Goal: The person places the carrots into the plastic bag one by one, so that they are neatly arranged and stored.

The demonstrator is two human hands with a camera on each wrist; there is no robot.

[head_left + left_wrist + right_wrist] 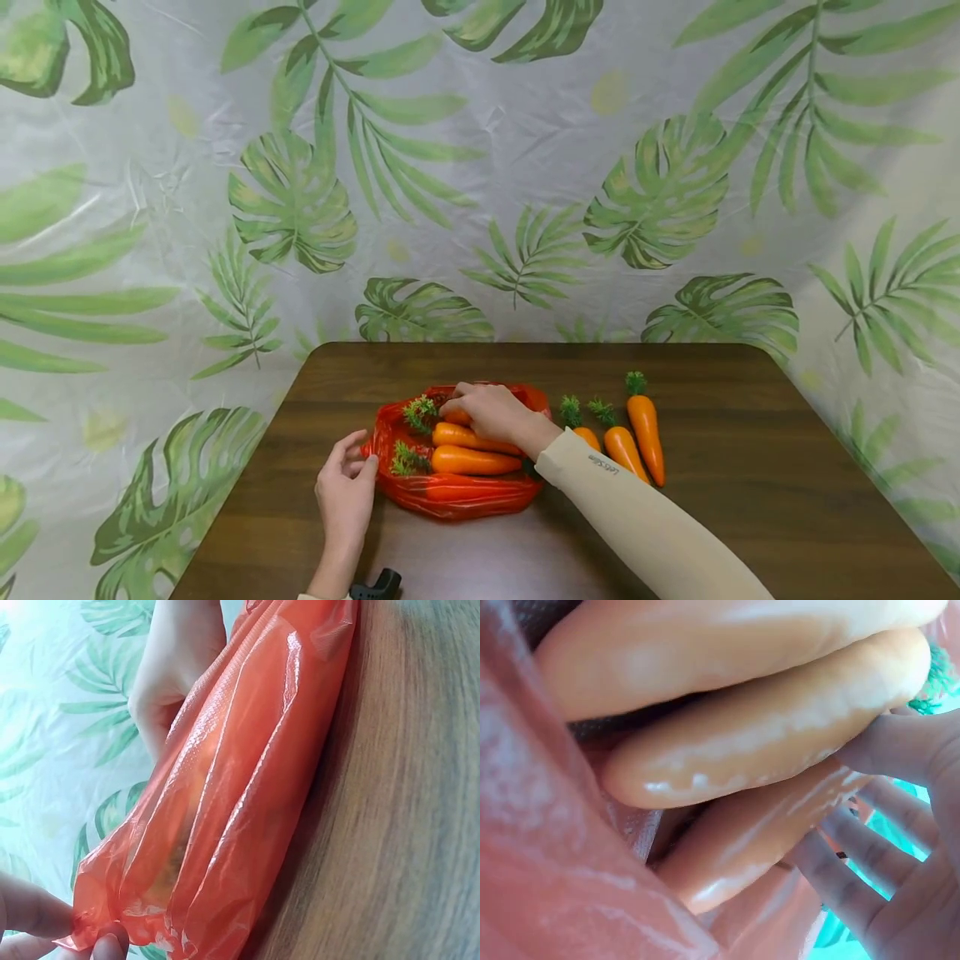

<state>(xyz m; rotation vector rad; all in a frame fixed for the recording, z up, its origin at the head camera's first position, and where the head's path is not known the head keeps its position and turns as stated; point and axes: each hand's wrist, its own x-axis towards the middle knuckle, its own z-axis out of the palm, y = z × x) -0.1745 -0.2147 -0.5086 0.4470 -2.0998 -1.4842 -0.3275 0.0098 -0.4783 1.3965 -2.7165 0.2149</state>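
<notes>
A red plastic bag (480, 504) lies on its side on the table, its mouth spread wide. Several orange carrots (476, 461) with green leafy tops lie side by side in it, tops toward the left. My left hand (347, 496) pinches the bag's left edge; the left wrist view shows thumb and fingertips (111, 946) on the crumpled plastic. Reaching into the bag, my right hand (495, 412) grips the rearmost carrot (456, 416). In the right wrist view, its thumb lies along that carrot (757, 840) and the fingers spread on the far side.
To the right of the bag, three more carrots (647, 437) lie on the brown wooden table (750, 467), two partly hidden by my right forearm. Behind the table hangs a leaf-patterned sheet (525, 167). A black device (378, 586) sits at my left wrist.
</notes>
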